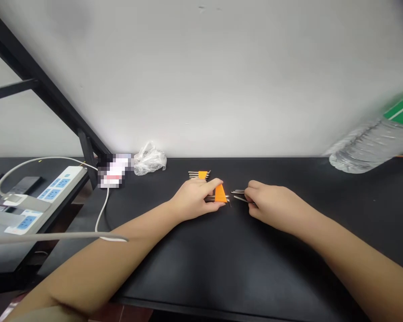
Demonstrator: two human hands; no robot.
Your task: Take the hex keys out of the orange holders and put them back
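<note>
My left hand is closed around an orange hex key holder, gripping it between thumb and fingers. A few metal keys show in it. Just right of it, my right hand is closed on several thin hex keys, whose ends point left toward the holder with a small gap between. Behind my left hand, a second orange holder lies on the black table with several hex keys in a row; my hand partly hides it.
A crumpled clear plastic bag lies by the wall. At the right, a large clear bottle with a green label lies tilted. White power strips, a white cable and a black metal frame are on the left.
</note>
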